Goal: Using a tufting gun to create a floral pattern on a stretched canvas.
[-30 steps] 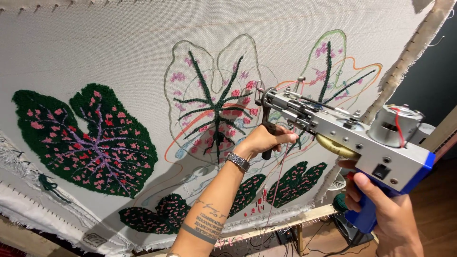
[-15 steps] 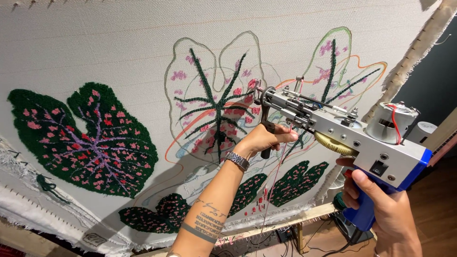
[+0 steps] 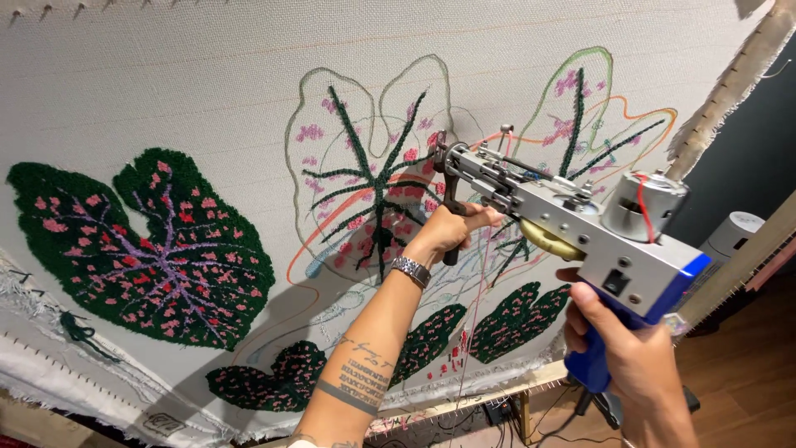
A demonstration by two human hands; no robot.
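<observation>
One view, from the head camera. A pale cloth [image 3: 166, 75] is stretched on a wooden frame [image 3: 738, 257], with wood floor [image 3: 746, 373] and cables below. Finished dark green leaf [image 3: 149, 249] with pink spots sits at left; a half-filled leaf outline [image 3: 373, 174] sits at centre. The tufting gun [image 3: 572, 220], silver body with blue handle and round motor, has its tip against the cloth at the centre leaf. Left hand [image 3: 452, 232]: grip closed around the gun's black front handle. Right hand [image 3: 626, 357]: grip closed around the blue handle. Red yarn [image 3: 473, 332] hangs below the gun.
</observation>
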